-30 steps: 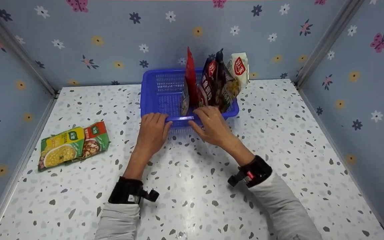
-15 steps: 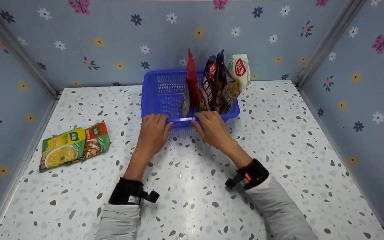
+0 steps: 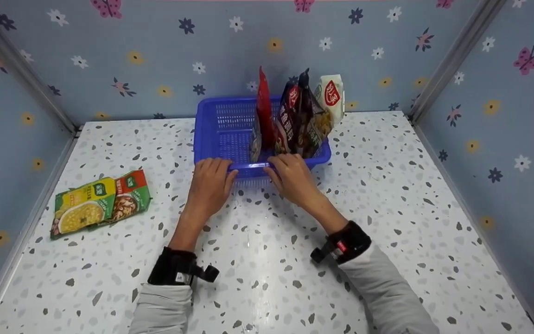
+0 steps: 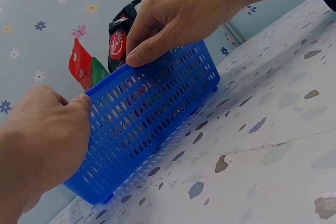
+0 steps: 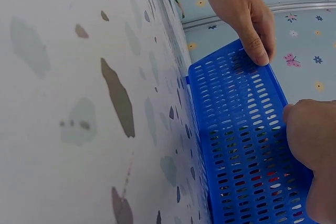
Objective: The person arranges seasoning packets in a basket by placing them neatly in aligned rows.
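Observation:
A blue plastic basket [image 3: 206,125] with slotted walls stands at the back of the table. My left hand [image 3: 210,183] grips its front rim near the left corner, fingers over the edge and thumb on the outside. Right of the rim's middle, my right hand [image 3: 292,181] holds the same edge in a like way. Food pouches stand upright in the basket's right part: a red one [image 3: 264,111] seen edge-on, dark ones [image 3: 290,118] and a white-topped one [image 3: 333,95]. In the left wrist view both thumbs press the basket's front wall [image 4: 152,108].
Two flat food packets lie overlapping on the speckled table [image 3: 257,278] at the left, a yellow one [image 3: 84,206] partly over a red and green one [image 3: 132,197]. A flower-patterned wall [image 3: 234,46] rises just behind the basket, with side walls left and right.
My right hand has shifted slightly along the front rim, its fingers drawn a little back toward me. The basket, the left hand and the packets look almost unchanged.

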`<control>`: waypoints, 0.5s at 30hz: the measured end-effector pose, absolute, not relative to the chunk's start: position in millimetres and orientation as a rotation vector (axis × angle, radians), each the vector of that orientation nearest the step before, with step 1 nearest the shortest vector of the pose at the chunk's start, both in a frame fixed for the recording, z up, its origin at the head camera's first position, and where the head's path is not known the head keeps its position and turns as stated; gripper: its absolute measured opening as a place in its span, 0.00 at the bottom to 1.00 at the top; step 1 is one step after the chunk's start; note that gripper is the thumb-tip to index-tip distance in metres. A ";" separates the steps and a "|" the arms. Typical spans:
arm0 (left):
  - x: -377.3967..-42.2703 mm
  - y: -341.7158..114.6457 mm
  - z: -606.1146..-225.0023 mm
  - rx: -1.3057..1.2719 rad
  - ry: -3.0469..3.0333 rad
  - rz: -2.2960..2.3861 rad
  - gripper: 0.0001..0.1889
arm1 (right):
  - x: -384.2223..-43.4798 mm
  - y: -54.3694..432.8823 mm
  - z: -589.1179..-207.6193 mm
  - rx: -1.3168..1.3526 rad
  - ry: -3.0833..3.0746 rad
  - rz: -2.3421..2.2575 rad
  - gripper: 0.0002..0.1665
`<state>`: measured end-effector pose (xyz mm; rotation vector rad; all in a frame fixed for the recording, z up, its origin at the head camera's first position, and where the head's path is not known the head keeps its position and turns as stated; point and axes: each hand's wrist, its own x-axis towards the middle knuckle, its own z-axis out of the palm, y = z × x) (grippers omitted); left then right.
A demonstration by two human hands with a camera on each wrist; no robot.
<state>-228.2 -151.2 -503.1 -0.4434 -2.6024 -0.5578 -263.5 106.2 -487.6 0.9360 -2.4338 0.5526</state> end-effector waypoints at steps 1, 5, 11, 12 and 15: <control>-227.7 -151.6 -502.3 -0.443 -2.603 -0.558 0.19 | -263.6 105.9 -487.6 0.937 -2.434 0.555 0.21; -226.0 -153.1 -499.9 -0.459 -2.598 -0.572 0.20 | -264.3 105.8 -487.2 0.940 -2.426 0.562 0.21; -219.9 -165.0 -499.1 -0.508 -2.554 -0.606 0.27 | -264.8 106.1 -485.9 0.938 -2.431 0.557 0.21; -218.1 -168.9 -499.4 -0.504 -2.542 -0.613 0.28 | -264.7 106.1 -486.0 0.939 -2.434 0.553 0.21; -211.6 -184.1 -499.9 -0.469 -2.512 -0.632 0.29 | -264.2 106.3 -487.3 0.944 -2.431 0.545 0.21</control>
